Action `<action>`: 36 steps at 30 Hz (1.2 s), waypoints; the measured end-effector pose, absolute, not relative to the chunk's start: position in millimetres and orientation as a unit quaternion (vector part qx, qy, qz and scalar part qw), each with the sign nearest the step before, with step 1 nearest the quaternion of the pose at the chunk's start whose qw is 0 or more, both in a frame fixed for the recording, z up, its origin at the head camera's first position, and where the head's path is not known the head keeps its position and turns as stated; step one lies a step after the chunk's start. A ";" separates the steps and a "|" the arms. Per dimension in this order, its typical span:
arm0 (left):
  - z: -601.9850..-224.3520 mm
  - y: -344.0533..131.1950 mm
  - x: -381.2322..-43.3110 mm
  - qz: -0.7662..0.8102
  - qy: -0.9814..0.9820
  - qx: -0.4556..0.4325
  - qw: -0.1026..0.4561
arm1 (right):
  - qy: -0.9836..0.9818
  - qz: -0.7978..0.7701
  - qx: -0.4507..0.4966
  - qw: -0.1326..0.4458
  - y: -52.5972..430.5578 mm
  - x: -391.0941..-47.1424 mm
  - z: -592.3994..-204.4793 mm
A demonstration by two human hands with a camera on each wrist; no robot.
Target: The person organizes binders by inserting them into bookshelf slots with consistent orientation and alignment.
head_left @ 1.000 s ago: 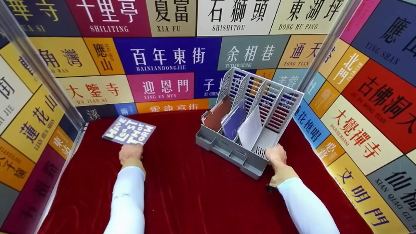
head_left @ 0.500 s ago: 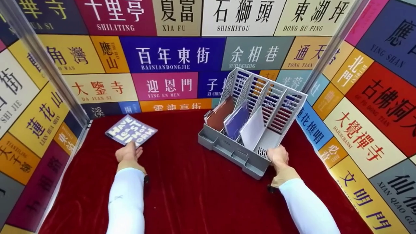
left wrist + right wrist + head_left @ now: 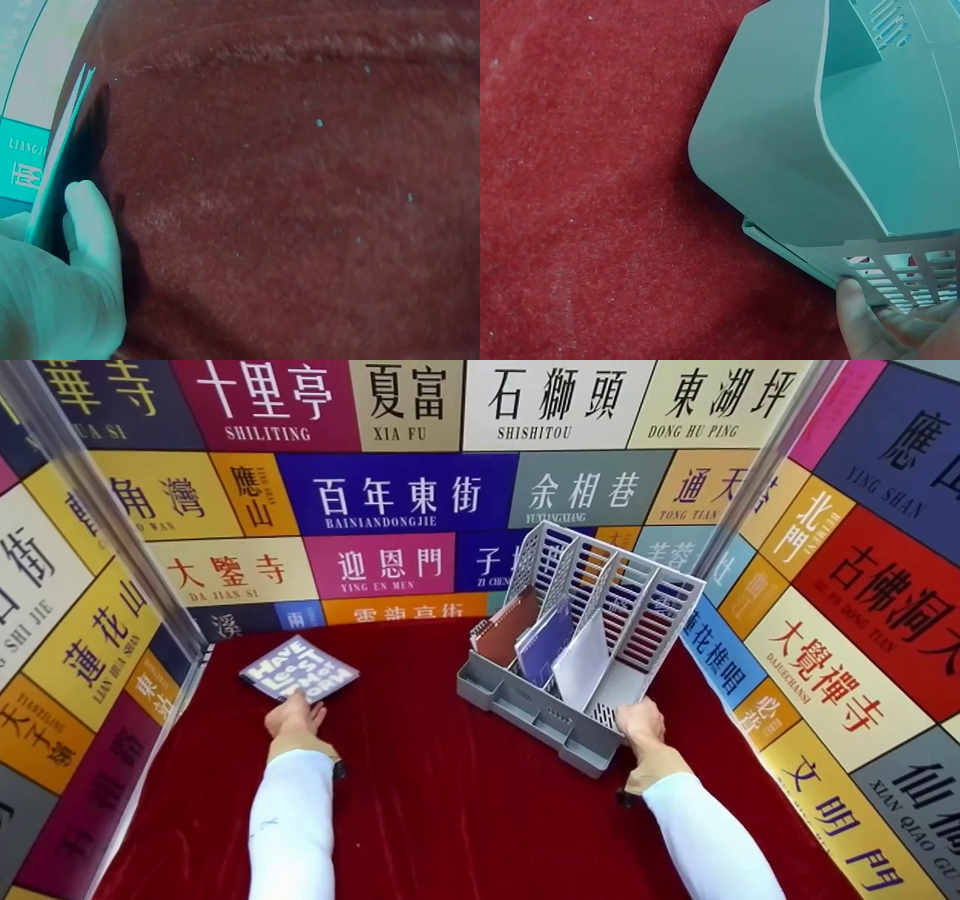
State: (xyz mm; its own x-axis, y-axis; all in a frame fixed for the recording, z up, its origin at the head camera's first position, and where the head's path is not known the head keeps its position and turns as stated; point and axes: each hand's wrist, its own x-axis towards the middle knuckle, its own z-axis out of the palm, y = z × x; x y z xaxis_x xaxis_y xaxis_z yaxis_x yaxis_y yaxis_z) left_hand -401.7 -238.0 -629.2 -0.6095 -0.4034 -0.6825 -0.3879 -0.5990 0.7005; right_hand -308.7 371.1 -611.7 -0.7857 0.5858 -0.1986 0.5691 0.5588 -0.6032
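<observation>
In the head view, my left hand (image 3: 296,717) pinches the near corner of a square spiral notebook (image 3: 289,667) with white block lettering on its purple-grey cover. The left wrist view catches this notebook (image 3: 64,150) nearly edge-on, between the thumb and fingers of the hand (image 3: 60,300). My right hand (image 3: 641,720) grips the lower right side of a grey file organizer (image 3: 544,712). Close up, the right fingers (image 3: 855,315) lie against the organizer's slotted side (image 3: 802,127). Brown (image 3: 510,630), purple (image 3: 545,645) and white (image 3: 581,667) notebooks stand in separate compartments; the rightmost compartment holds no notebook.
Dark red velvet cloth (image 3: 420,802) covers the table. Behind it rises a back wall (image 3: 397,491) of colourful printed name panels, with side walls at the left (image 3: 90,652) and right (image 3: 847,652). The organizer stands angled near the back wall.
My left hand has turned, bringing its thumb over the notebook's near corner. The notebook now looks slightly flatter. The right hand and organizer hold their place.
</observation>
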 end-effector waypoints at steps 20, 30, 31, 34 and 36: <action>-602.8 -250.7 -384.1 -0.788 -0.493 0.368 0.026 | -0.884 0.336 -0.323 0.006 371.0 -308.5 -610.0; -598.0 -248.2 -383.8 -0.687 -0.650 0.319 0.050 | -0.877 0.345 -0.335 0.000 367.2 -306.2 -607.5; -597.5 -248.2 -383.6 -0.676 -0.664 0.314 0.053 | -0.876 0.346 -0.336 -0.002 367.1 -306.3 -607.1; -594.8 -247.0 -382.1 -0.635 -0.710 0.299 0.056 | -0.874 0.349 -0.339 -0.004 367.6 -307.2 -606.5; -592.2 -246.0 -380.7 -0.604 -0.740 0.290 0.058 | -0.873 0.349 -0.340 -0.006 368.4 -307.9 -606.3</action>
State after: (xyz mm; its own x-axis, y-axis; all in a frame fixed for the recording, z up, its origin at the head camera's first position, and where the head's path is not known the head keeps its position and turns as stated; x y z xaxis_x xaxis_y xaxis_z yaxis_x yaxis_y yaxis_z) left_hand -380.7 -246.0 -592.2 -0.8257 -0.4983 -0.2645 -0.3594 0.1032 0.9275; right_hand -307.9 368.4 -606.3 -0.7684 0.5903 -0.2471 0.5982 0.5255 -0.6051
